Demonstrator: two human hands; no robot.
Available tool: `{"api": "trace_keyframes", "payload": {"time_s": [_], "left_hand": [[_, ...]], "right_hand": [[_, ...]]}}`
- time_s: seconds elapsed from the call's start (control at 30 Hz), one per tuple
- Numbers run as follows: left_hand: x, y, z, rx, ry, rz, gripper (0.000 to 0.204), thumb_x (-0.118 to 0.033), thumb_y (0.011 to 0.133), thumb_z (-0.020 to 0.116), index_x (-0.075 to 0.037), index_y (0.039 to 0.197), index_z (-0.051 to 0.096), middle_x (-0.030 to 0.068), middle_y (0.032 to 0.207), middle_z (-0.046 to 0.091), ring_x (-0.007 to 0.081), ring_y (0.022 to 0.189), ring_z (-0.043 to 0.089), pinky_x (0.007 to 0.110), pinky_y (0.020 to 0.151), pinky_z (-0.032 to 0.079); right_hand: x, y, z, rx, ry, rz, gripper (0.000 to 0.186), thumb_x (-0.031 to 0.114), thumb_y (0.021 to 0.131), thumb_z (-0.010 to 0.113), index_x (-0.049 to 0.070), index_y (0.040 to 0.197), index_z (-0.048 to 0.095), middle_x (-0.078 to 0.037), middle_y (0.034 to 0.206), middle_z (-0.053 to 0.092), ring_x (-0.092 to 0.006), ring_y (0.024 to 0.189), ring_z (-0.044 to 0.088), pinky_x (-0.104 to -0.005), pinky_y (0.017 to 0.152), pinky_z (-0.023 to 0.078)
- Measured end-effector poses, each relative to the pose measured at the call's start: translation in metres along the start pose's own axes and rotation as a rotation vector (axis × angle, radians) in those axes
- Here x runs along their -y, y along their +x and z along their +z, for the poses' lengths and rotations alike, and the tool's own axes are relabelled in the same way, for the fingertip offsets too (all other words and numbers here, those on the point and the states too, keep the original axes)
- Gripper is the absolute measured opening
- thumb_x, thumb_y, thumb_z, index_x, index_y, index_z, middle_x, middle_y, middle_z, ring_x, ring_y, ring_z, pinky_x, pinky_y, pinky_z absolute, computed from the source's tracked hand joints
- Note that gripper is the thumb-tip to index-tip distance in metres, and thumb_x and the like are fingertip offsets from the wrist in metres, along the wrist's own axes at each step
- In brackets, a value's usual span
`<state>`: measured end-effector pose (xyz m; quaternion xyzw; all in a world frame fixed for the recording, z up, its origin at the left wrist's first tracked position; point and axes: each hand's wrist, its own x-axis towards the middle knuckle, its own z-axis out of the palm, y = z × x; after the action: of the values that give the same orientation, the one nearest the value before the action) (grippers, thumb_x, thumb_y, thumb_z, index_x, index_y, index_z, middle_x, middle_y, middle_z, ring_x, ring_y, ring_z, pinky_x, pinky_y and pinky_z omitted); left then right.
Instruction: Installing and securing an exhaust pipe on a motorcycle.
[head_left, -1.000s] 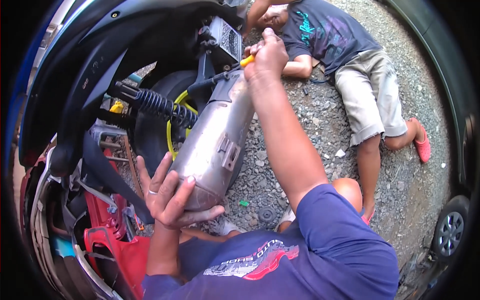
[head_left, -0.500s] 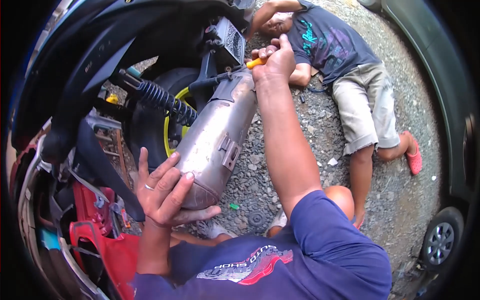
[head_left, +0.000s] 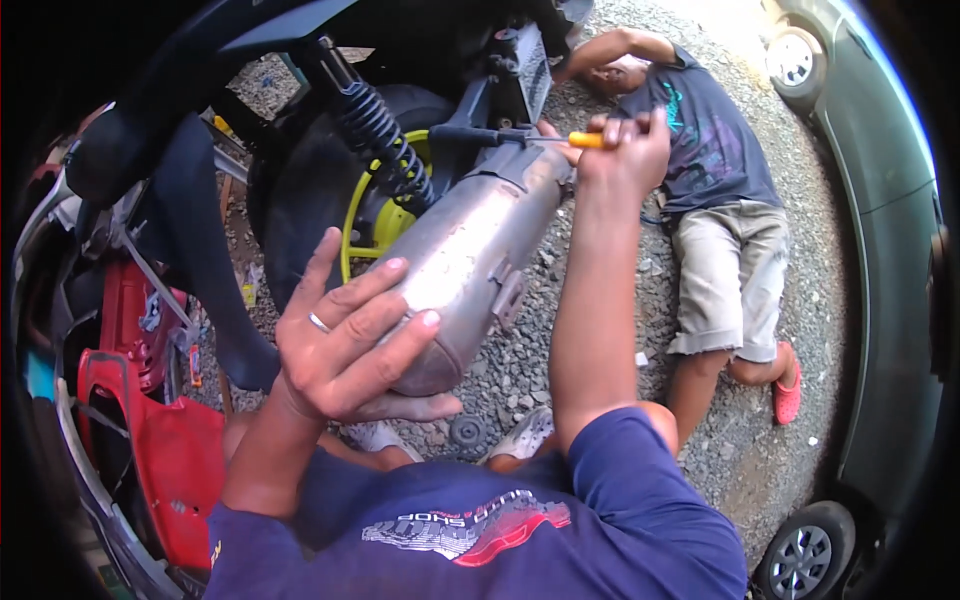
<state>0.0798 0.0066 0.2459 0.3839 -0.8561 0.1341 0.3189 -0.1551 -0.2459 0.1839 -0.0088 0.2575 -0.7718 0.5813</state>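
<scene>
A bare-metal exhaust muffler (head_left: 445, 255) slants beside the rear wheel. My left hand (head_left: 345, 340) is open, its fingers spread and its palm laid against the muffler's near end. In my right hand (head_left: 628, 150) is a screwdriver (head_left: 586, 140) with a yellow handle, gripped in closed fingers. Its thin shaft points left to the bracket at the muffler's far end, beside a black rod-like part (head_left: 463, 135). Whether the tip touches the bracket, I cannot tell. Another person's fingertips seem to show just under the shaft.
A black shock absorber (head_left: 375, 135) and a wheel with a yellow-green rim (head_left: 390, 230) stand left of the muffler. Red body panels (head_left: 165, 460) lie at left. Another person (head_left: 710, 190) lies on the gravel (head_left: 640, 290). A dark car (head_left: 895, 250) is at right.
The view has shifted, so the muffler and wheel sit further right. My right hand is turned differently, and the screwdriver's shaft now shows. My left hand stays on the muffler's near end.
</scene>
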Motion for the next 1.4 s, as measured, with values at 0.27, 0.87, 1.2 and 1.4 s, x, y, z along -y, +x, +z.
{"api": "trace_keyframes", "payload": {"time_s": [0.27,0.87,1.2,1.4], "left_hand": [[-0.003,-0.002,-0.006,-0.001,-0.012,-0.001,0.063,-0.066,0.076,0.087,-0.012,0.108,0.081,0.0076,0.09,0.071,0.0327,0.102,0.08,0.071,0.117,0.043],[-0.01,-0.006,0.002,0.05,0.012,0.054,0.101,-0.064,0.064,0.099,-0.002,0.135,0.063,0.0172,0.119,0.069,0.0445,0.109,0.075,0.068,0.111,0.051],[-0.063,-0.049,0.041,0.018,0.309,-0.278,0.146,-0.057,0.07,0.099,-0.007,0.171,0.007,0.0288,0.17,0.015,0.0545,0.156,0.03,0.069,0.123,0.038],[-0.053,-0.049,0.032,0.037,0.285,-0.222,0.149,-0.048,0.068,0.103,-0.011,0.171,0.003,0.0266,0.172,0.009,0.0564,0.155,0.03,0.072,0.126,0.03]], "right_hand": [[-0.009,0.028,-0.044,0.188,0.01,0.027,0.05,0.052,0.113,0.039,0.022,0.074,0.045,0.002,0.048,0.029,-0.0193,0.043,0.039,-0.0732,0.073,0.054],[0.053,0.049,-0.141,0.754,-1.911,0.521,0.049,0.036,0.097,0.077,0.0,0.13,0.073,-0.012,0.107,0.077,-0.0241,0.083,0.074,-0.0387,0.069,0.06],[-0.041,0.047,-0.204,0.881,-1.925,0.118,0.045,0.039,0.102,0.062,0.003,0.128,0.075,-0.027,0.118,0.077,-0.0418,0.111,0.074,-0.0488,0.1,0.056],[-0.055,0.039,-0.209,0.858,-1.763,0.051,0.038,0.035,0.1,0.068,0.006,0.122,0.078,-0.022,0.101,0.079,-0.0381,0.096,0.077,-0.0488,0.091,0.058]]}}
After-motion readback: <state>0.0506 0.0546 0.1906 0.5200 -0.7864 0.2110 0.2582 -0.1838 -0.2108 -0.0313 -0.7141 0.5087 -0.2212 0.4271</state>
